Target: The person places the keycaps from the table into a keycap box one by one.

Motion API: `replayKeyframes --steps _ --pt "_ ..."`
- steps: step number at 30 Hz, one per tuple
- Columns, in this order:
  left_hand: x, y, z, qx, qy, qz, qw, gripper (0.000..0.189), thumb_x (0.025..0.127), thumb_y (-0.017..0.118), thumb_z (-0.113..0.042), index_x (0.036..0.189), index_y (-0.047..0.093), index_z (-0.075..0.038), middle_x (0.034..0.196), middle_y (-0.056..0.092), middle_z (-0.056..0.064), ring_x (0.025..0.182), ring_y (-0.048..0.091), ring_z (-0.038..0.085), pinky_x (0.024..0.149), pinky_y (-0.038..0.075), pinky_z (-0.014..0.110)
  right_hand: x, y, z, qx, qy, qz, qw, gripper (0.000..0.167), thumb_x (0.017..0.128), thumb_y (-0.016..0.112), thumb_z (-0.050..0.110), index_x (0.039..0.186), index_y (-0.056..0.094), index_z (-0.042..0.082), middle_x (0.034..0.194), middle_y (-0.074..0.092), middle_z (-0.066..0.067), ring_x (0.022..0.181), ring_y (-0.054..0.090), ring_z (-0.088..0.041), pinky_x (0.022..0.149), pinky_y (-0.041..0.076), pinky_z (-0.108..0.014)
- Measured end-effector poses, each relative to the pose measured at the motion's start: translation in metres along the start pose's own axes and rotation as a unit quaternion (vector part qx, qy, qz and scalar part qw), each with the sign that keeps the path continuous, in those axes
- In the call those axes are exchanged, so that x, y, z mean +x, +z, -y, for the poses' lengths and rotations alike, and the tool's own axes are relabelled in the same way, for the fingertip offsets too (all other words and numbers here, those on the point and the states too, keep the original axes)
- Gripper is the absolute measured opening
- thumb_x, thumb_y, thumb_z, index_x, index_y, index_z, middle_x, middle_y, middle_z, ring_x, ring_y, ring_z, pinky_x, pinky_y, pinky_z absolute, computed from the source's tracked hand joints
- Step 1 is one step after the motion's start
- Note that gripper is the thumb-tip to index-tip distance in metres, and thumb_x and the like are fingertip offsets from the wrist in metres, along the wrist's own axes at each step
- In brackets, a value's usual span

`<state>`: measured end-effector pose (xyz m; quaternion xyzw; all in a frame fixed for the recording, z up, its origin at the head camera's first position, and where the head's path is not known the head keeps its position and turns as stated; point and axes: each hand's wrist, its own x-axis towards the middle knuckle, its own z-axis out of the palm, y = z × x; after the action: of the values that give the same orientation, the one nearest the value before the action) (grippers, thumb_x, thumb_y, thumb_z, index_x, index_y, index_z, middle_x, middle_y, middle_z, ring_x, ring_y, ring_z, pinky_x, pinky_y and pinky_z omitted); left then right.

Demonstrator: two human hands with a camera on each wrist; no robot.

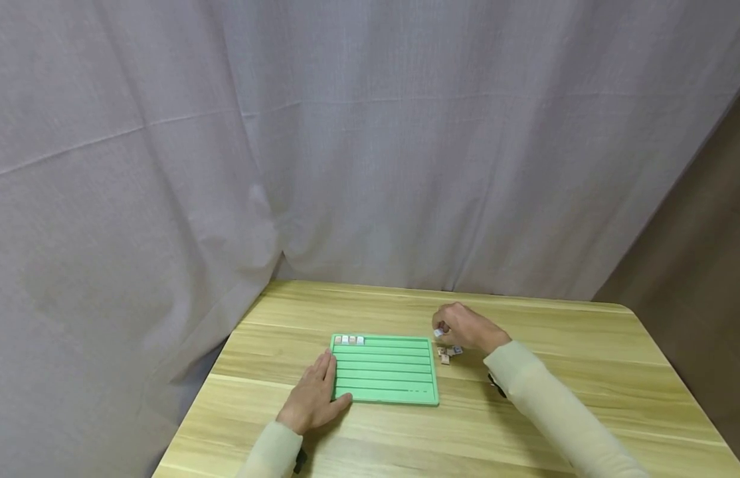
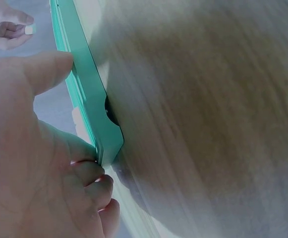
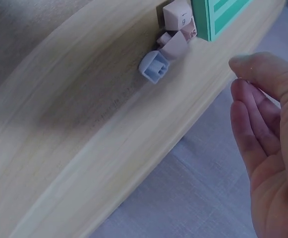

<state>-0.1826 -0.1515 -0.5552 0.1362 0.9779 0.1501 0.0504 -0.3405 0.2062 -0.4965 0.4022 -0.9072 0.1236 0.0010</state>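
Note:
A green tray [image 1: 384,370] with ridged rows lies on the table, several keycaps [image 1: 353,340] lined up at the left of its top row. Along the tray's left edge rests my left hand [image 1: 313,393], fingers extended and thumb spread to the near corner. To the right of the tray, my right hand [image 1: 465,325] pinches a white keycap [image 1: 438,332] between thumb and fingers, raised over the table. In the left wrist view that keycap [image 2: 29,29] shows pale at the fingertips. Below it is a small group of loose keycaps [image 1: 445,359]; a bluish one [image 3: 154,67] lies with its hollow underside showing.
The wooden table [image 1: 525,411] extends out to both sides of the tray. Grey curtains [image 1: 370,166] hang behind its far edge and at the left, and a darker brown curtain [image 1: 699,265] hangs at the right.

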Motion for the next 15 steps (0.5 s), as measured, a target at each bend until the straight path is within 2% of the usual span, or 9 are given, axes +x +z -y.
replayKeyframes --steps 8,15 --pt "-0.0005 -0.0013 -0.0011 0.005 0.0 0.0 1.0 0.09 0.105 0.056 -0.053 0.161 0.029 0.012 0.172 0.024 0.03 0.162 0.026 0.043 0.131 0.03 0.056 0.0033 0.0024 0.0039 0.033 0.004 0.0 0.9995 0.008 0.09 0.081 0.001 0.093 0.075 0.005 0.095 0.077 -0.008 0.082 0.071 -0.012 0.07 0.06 -0.019" --pt "-0.0017 -0.0009 -0.0029 0.002 -0.003 -0.001 1.0 0.09 0.104 0.056 -0.053 0.161 0.029 0.012 0.172 0.024 0.03 0.161 0.027 0.043 0.131 0.03 0.057 0.0092 0.0092 0.0074 0.027 -0.006 -0.017 0.9995 0.008 0.088 0.081 0.002 0.091 0.074 0.007 0.091 0.075 -0.005 0.079 0.067 -0.008 0.067 0.058 -0.017"
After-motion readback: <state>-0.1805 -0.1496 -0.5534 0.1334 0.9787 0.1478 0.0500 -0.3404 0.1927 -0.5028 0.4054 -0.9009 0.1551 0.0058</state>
